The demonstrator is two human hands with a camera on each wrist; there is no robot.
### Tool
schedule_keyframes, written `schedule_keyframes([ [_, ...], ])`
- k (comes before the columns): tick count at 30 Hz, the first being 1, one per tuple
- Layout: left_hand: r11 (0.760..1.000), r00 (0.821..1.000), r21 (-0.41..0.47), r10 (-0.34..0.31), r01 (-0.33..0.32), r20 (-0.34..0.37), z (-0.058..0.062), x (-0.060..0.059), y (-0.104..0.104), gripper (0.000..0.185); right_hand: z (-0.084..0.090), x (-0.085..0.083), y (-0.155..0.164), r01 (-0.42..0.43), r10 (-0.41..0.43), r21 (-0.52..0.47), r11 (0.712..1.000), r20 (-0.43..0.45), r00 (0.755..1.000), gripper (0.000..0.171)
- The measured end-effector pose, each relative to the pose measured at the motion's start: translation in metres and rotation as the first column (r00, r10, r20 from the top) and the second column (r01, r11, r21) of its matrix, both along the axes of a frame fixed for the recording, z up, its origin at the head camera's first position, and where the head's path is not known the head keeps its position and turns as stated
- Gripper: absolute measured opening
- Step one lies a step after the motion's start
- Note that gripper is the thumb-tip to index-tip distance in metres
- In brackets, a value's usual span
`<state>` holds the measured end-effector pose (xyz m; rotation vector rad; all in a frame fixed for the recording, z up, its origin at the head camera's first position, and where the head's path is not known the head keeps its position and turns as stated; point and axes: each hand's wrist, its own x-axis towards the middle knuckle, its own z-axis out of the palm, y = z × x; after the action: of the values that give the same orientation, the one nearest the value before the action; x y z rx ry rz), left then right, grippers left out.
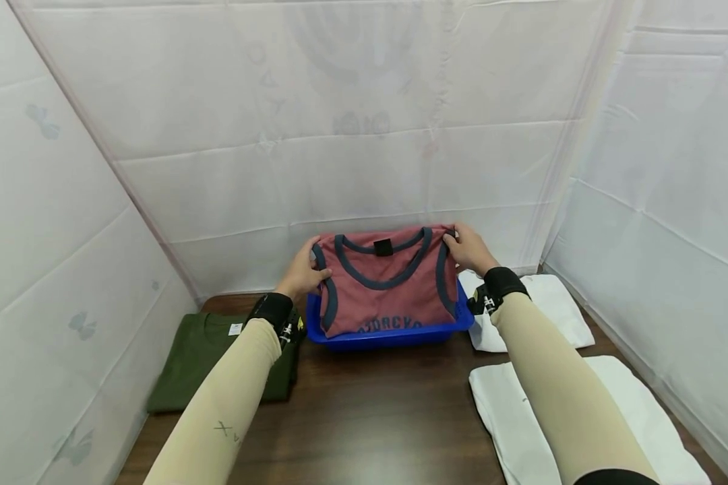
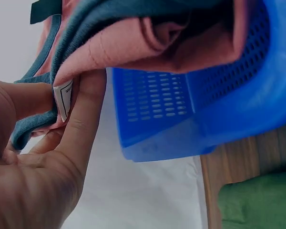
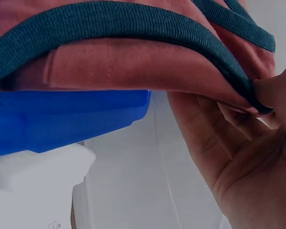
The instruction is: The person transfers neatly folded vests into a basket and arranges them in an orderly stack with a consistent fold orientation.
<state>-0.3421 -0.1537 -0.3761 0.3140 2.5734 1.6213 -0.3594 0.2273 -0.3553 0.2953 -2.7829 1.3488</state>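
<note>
A folded red top with dark blue trim [image 1: 388, 286] is held over a blue plastic basket [image 1: 394, 335] at the far middle of the table, its lower part inside the basket. My left hand [image 1: 303, 273] pinches the top's left armhole edge [image 2: 47, 71] between thumb and fingers. My right hand [image 1: 468, 249] grips the right shoulder edge [image 3: 238, 71] the same way. In the wrist views the basket's perforated wall [image 2: 167, 105] and its rim [image 3: 62, 114] sit just under the cloth.
A folded green shirt [image 1: 206, 357] lies on the dark wooden table [image 1: 370, 417] at the left. Two folded white garments lie at the right, one near [image 1: 509, 411] and one farther back [image 1: 558, 306]. White cloth walls enclose the table on three sides.
</note>
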Motion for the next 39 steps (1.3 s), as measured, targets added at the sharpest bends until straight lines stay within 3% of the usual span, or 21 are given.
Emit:
schedule_keyframes([
  [9,0.985,0.995,-0.159,0.061,-0.073,-0.076,-0.016,0.000,-0.001,0.081,-0.008,-0.002,-0.005,0.038,-0.037,0.101,0.994,-0.014,0.999,0.029],
  [14,0.976,0.980,-0.192,0.071,-0.107,-0.188,-0.024,0.000,-0.002,0.042,-0.011,-0.003,-0.009,0.088,-0.067,0.167,0.982,-0.128,0.990,0.028],
  [16,0.975,0.977,-0.197,0.063,-0.104,-0.203,-0.026,0.001,-0.001,0.033,-0.015,-0.003,-0.010,0.105,-0.079,0.163,0.981,-0.160,0.984,0.028],
  [21,0.971,0.987,-0.221,0.054,-0.087,-0.153,-0.031,0.003,0.000,0.014,-0.024,-0.002,-0.008,0.082,-0.047,0.167,0.982,-0.207,0.977,0.015],
  [25,0.975,0.992,-0.200,0.077,-0.096,-0.101,-0.033,0.002,-0.001,0.015,-0.026,0.000,-0.009,0.048,-0.009,0.167,0.985,-0.224,0.975,0.005],
  [31,0.988,0.997,-0.133,0.080,-0.081,-0.016,-0.034,0.004,-0.002,0.025,-0.026,-0.002,-0.012,0.046,-0.016,0.187,0.981,-0.158,0.987,0.021],
  [36,0.982,0.998,-0.179,0.058,-0.055,0.016,-0.035,0.008,-0.003,0.025,-0.032,-0.002,-0.013,0.025,-0.006,0.239,0.971,-0.081,0.997,0.026],
  [39,0.966,0.999,-0.255,0.039,-0.041,-0.015,-0.036,0.009,-0.002,0.025,-0.036,-0.003,-0.013,-0.002,0.010,0.261,0.965,-0.029,1.000,0.030],
])
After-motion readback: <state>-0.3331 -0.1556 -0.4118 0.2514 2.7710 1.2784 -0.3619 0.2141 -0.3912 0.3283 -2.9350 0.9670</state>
